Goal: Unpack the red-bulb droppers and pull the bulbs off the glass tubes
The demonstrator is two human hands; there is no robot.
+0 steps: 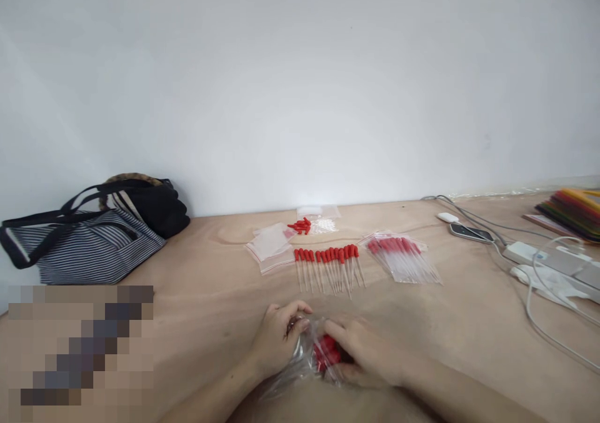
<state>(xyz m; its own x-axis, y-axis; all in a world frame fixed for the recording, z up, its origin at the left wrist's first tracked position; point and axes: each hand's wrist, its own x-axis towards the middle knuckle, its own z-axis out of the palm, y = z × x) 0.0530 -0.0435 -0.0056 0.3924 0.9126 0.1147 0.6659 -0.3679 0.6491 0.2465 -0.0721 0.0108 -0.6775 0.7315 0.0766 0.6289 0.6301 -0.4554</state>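
Note:
My left hand (277, 337) and my right hand (363, 352) meet low in the middle of the table, both closed on a clear plastic bag (300, 363) with red-capped droppers (327, 351) inside. Beyond them a row of loose droppers (328, 267) with red bulbs and clear stems lies side by side. A filled bag of droppers (403, 257) rests to its right. Empty zip bags (272, 245) lie to the left of the row, and loose red bulbs (300, 225) sit farther back.
A striped tote bag (82, 245) with a black item stands at the far left against the white wall. On the right lie a phone (470, 232), white chargers and cables (539, 267), and a stack of coloured sheets (574, 213). A blurred patch covers the lower left.

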